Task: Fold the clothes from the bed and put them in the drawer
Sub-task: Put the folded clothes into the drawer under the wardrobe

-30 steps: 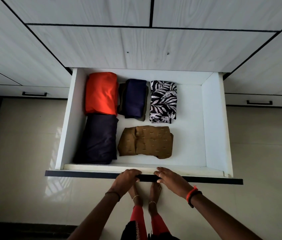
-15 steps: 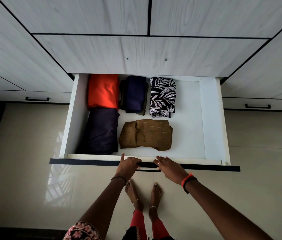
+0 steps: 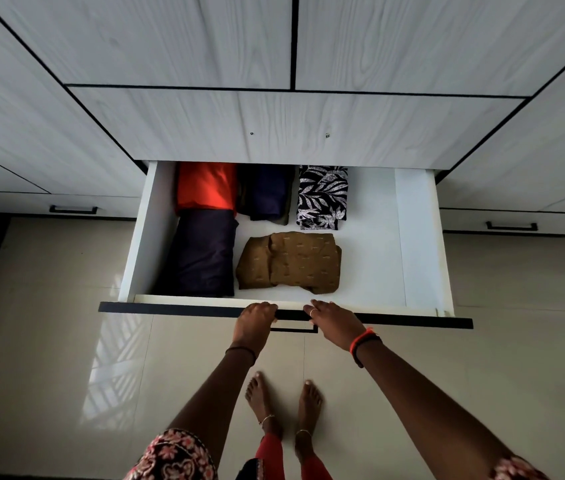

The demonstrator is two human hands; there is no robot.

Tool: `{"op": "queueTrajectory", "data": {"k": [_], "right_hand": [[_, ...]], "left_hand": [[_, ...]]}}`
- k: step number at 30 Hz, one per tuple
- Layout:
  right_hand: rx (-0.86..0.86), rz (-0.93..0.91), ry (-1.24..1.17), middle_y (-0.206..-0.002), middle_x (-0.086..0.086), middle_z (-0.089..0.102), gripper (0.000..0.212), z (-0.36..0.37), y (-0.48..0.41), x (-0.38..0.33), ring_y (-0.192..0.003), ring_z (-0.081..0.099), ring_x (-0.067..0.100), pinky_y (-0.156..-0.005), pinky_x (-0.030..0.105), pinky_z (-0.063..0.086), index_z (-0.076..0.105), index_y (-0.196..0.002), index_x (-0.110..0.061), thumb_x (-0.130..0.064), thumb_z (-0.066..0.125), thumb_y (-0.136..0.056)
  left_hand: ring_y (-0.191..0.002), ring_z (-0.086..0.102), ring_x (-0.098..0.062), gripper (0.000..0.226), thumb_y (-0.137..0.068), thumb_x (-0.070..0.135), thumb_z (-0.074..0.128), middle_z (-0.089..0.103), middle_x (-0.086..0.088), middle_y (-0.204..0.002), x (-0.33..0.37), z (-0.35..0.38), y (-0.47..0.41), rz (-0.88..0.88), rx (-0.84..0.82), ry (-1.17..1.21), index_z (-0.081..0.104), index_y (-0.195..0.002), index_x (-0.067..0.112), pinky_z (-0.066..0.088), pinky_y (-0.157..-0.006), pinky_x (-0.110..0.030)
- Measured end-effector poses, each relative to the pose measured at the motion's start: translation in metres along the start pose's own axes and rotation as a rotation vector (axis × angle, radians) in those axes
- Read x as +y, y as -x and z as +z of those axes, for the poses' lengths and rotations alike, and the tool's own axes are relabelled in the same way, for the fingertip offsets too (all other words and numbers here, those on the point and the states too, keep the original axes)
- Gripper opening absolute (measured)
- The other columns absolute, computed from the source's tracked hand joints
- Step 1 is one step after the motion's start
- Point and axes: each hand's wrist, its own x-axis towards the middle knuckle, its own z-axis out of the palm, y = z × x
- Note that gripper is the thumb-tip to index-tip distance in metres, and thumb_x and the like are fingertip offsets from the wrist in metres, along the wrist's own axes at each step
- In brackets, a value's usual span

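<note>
The left hand (image 3: 256, 318) is curling its fingers over the dark front edge of the drawer (image 3: 416, 237); the right hand (image 3: 334, 322) is lying flatter on it, just beside. Folded clothes are sitting inside: orange piece (image 3: 204, 188), leaf-print piece (image 3: 322, 197), brown piece (image 3: 289, 261) nearest the front. The cupboard panel (image 3: 274, 126) is overhanging the back row.

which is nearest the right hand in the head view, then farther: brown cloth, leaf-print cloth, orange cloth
From the right hand on the drawer front:
1. brown cloth, front middle, just beyond the hand.
2. leaf-print cloth, back, straight ahead.
3. orange cloth, back left corner.
</note>
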Motion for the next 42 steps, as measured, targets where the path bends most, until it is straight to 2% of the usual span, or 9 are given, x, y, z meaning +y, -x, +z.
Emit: {"op": "queueTrajectory", "data": {"k": [17,20,23,25,28,34,38,40,42], "right_hand": [[0.026,0.046,0.048,-0.146,0.014,0.036,0.047,-0.03,-0.024,0.009,-0.128,0.042,0.032,-0.103,0.038,0.036,0.027,-0.147,-0.012,-0.007,0.029,-0.1],[0.03,0.045,0.07,-0.145,0.017,0.037,0.048,-0.034,-0.028,0.011,-0.129,0.041,0.033,-0.105,0.039,0.036,0.026,-0.147,-0.01,-0.005,0.03,-0.099],[-0.007,0.056,0.103,-0.144,0.024,0.038,0.048,-0.038,-0.039,0.017,-0.13,0.041,0.036,-0.11,0.043,0.03,0.031,-0.145,-0.006,-0.001,0.034,-0.097],[0.055,0.042,0.102,-0.122,0.029,0.057,0.044,-0.039,-0.047,0.023,-0.112,0.058,0.038,-0.1,0.047,0.043,0.053,-0.131,-0.003,-0.001,0.056,-0.087],[0.056,0.087,0.098,-0.075,0.008,0.07,0.049,-0.039,-0.061,0.033,-0.067,0.069,0.021,-0.064,0.036,0.058,0.077,-0.089,-0.018,-0.019,0.092,-0.043],[0.209,0.139,0.116,-0.077,0.007,0.069,0.051,-0.06,-0.084,0.033,-0.066,0.067,0.021,-0.052,0.031,0.052,0.078,-0.082,-0.024,-0.028,0.095,-0.034],[0.28,0.268,0.078,-0.071,0.006,0.063,0.05,-0.077,-0.102,0.037,-0.061,0.063,0.02,-0.048,0.029,0.05,0.076,-0.074,-0.015,-0.034,0.096,-0.032],[0.306,0.386,-0.007,-0.08,0.007,0.063,0.052,-0.09,-0.107,0.041,-0.069,0.064,0.021,-0.056,0.031,0.052,0.072,-0.087,-0.01,-0.037,0.092,-0.047],[0.291,0.505,-0.152,-0.105,0.009,0.062,0.05,-0.096,-0.111,0.04,-0.095,0.062,0.023,-0.077,0.031,0.051,0.06,-0.115,-0.007,-0.037,0.074,-0.077]], "left_hand": [[-0.111,0.055,-0.019,0.025,-0.094,0.02,0.051,0.06,-0.002,-0.12,-0.002,-0.021,-0.033,0.069,0.044,-0.123,0.059,-0.118,0.016,0.036,-0.099,-0.029],[-0.077,0.063,-0.02,0.039,-0.058,0.024,0.087,0.064,-0.004,-0.089,-0.003,-0.025,-0.038,0.11,0.197,-0.244,0.068,-0.091,0.016,0.053,-0.075,-0.039],[-0.061,0.055,-0.019,0.048,-0.055,0.021,0.087,0.057,-0.001,-0.072,-0.003,-0.024,-0.047,0.116,0.266,-0.225,0.054,-0.089,0.014,0.046,-0.057,-0.034],[-0.055,0.054,-0.017,0.054,-0.056,0.019,0.087,0.055,0.001,-0.067,-0.003,-0.026,-0.054,0.122,0.268,-0.199,0.045,-0.09,0.015,0.043,-0.052,-0.032],[-0.049,0.056,-0.014,0.047,-0.056,0.022,0.088,0.056,0.004,-0.062,-0.002,-0.034,-0.065,0.09,0.234,-0.137,0.054,-0.087,0.015,0.042,-0.046,-0.028],[-0.091,0.065,-0.013,0.046,-0.095,0.054,0.038,0.067,0.003,-0.103,-0.002,-0.065,-0.08,-0.2,0.056,-0.084,0.043,-0.124,0.017,0.035,-0.063,-0.023],[-0.075,0.068,-0.014,0.059,-0.082,0.071,0.043,0.071,0.001,-0.08,-0.012,-0.068,-0.103,-0.473,-0.111,0.284,0.063,-0.099,0.018,0.053,-0.073,-0.028],[-0.079,0.07,-0.019,0.045,-0.089,0.05,0.053,0.071,-0.004,-0.079,-0.01,-0.079,-0.12,-0.606,-0.167,0.851,0.064,-0.107,0.01,0.057,-0.073,-0.033],[-0.113,0.06,-0.031,0.034,-0.099,0.018,0.041,0.066,-0.018,-0.103,-0.001,-0.098,-0.132,-0.712,-0.286,1.411,0.051,-0.125,-0.003,0.05,-0.084,-0.036]]}}
